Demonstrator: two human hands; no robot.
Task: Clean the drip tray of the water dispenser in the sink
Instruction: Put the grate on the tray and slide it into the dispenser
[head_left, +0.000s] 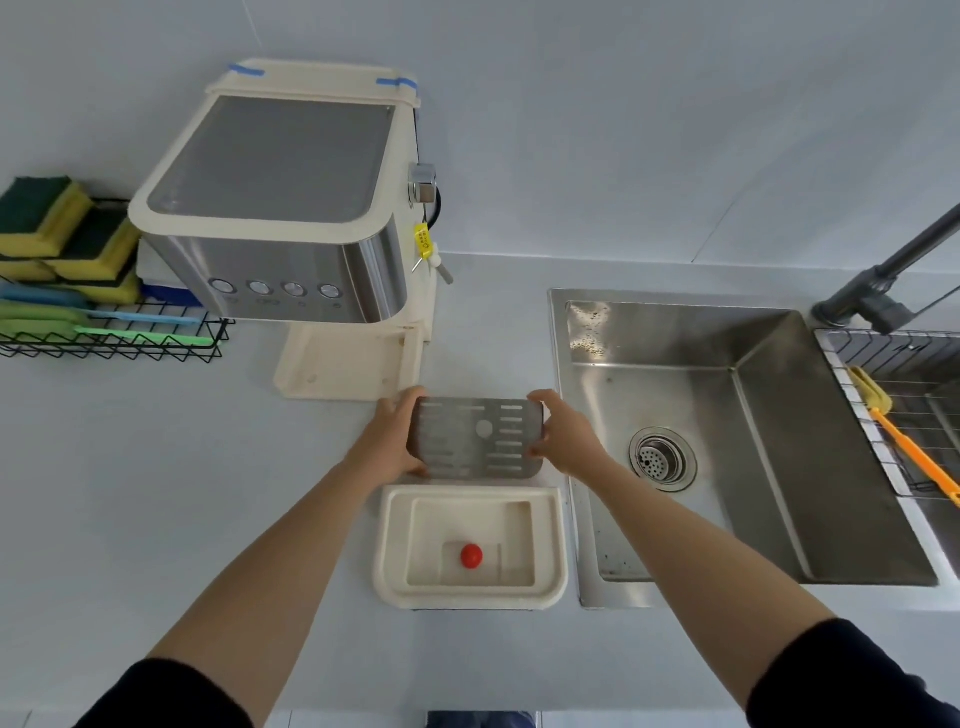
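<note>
I hold the slotted metal grate (475, 437) of the drip tray level above the counter. My left hand (390, 440) grips its left edge and my right hand (563, 439) grips its right edge. The cream plastic drip tray (395, 545) lies on the counter just below the grate, nearer to me, with a small red float (471, 555) in its recess. The cream and steel water dispenser (280, 208) stands behind, its base slot bare. The steel sink (727, 441) lies to the right of the tray.
A black wire basket (111, 338) at the far left holds several yellow-green sponges (67, 234) and cloths. A dark faucet (883, 280) stands at the sink's back right. An orange-handled brush (904, 436) lies on a wire rack over the sink's right side.
</note>
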